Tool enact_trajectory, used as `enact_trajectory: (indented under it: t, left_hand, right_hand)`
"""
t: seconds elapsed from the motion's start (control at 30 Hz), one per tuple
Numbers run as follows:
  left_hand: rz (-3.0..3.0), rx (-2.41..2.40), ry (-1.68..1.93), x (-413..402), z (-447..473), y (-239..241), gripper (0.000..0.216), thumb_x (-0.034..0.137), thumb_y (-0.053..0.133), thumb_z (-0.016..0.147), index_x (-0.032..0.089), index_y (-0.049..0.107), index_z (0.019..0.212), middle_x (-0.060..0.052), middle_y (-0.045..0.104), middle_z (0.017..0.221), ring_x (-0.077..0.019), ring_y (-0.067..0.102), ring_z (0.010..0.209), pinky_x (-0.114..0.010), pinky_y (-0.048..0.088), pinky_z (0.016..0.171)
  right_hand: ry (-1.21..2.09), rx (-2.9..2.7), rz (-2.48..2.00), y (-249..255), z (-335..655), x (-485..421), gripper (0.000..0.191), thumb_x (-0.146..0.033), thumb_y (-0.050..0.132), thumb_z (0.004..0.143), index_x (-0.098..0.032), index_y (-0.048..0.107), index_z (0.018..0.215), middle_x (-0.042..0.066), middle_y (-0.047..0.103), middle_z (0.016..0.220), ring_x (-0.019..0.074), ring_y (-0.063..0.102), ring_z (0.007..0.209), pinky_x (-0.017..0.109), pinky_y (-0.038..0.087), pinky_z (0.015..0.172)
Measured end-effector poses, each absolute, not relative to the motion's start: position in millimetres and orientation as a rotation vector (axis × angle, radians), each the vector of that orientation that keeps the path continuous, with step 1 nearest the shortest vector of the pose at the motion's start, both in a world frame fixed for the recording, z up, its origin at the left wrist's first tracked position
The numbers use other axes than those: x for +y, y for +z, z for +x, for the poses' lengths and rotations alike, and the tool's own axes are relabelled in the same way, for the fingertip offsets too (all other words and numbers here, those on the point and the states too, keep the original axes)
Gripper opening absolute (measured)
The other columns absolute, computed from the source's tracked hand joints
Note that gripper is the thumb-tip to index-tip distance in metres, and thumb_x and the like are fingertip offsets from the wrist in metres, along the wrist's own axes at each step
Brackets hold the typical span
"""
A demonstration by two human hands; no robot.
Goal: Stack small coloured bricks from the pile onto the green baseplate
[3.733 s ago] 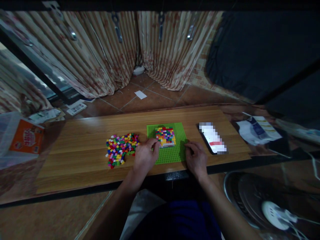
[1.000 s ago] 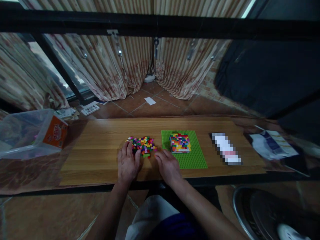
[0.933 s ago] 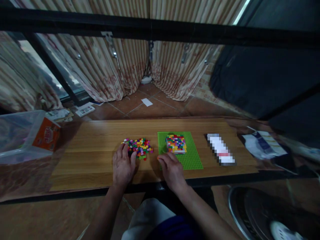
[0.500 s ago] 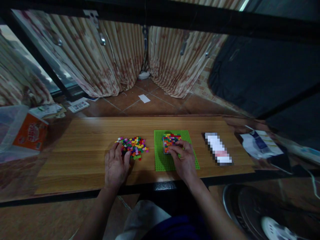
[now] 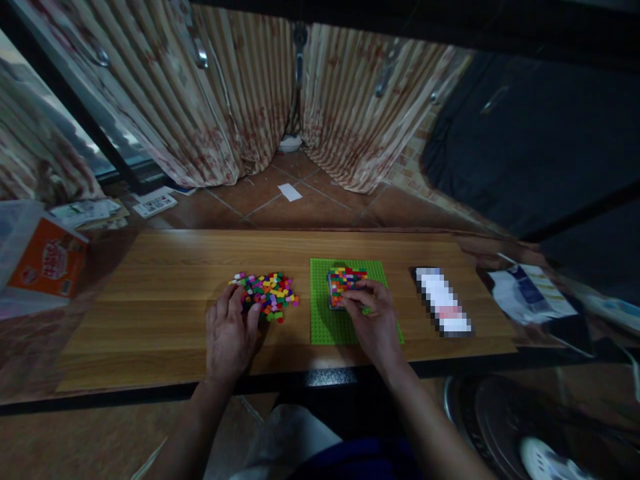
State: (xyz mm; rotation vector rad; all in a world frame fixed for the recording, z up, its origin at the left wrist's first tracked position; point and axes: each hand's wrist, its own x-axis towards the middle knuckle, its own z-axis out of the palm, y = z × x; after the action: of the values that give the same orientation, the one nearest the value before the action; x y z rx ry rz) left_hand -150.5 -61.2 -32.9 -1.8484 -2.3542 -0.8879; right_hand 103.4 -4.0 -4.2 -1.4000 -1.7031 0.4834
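A loose pile of small multicoloured building bricks (image 5: pixel 273 290) lies on the wooden table. At its left edge rests my left hand (image 5: pixel 230 337), fingers apart and curved, with fingertips by the nearest bricks. To the right, a green studded baseplate (image 5: pixel 323 330) lies flat and carries a compact block of coloured bricks (image 5: pixel 343 277). My right hand (image 5: pixel 376 327) reaches over the plate, thumb and fingers pinched at the block's lower right. Whatever sits between those fingertips is too small and hidden to make out.
A phone (image 5: pixel 444 301) with a blurred-out screen lies right of the baseplate. Beyond the table's right end are a white and blue packet (image 5: pixel 530 290) and, lower down, a round dark fan-like object (image 5: pixel 505 420). A clear plastic box (image 5: pixel 20 300) with an orange label stands at left.
The camera view has shifted slightly, so the scene sits a little differently. Both hands stay almost in place; the right still pinches at the brick block.
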Motion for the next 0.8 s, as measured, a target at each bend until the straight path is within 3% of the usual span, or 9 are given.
enact_trajectory:
  t: [0.37,0.8]
  left_hand:
    - [-1.852,-2.346,-0.897,-61,-150,-34,0.049,0.044,0.041,0.094,0.014,0.050,0.132,-0.019,0.051,0.137,-0.0336,0.047,0.126,-0.051,0.038,0.104]
    - [-1.844,-2.356,-0.877,-61,-149,-34,0.049,0.043,0.043,0.094,0.013,0.050,0.133,-0.019,0.051,0.138,-0.0337,0.048,0.125,-0.049,0.039,0.103]
  right_hand:
    - [0.625,-1.635,-1.389,-3,109,5,0.012,-0.034,0.068,0.080,-0.024,0.074,0.081,0.007,0.063,0.102,0.0238,0.060,0.099,0.043,0.051,0.086]
    - [0.573,-1.667,-1.441,-2,105,7,0.007,-0.030,0.070,0.078,-0.024,0.074,0.078,0.007,0.064,0.097,0.0250,0.059,0.096,0.044,0.049,0.083]
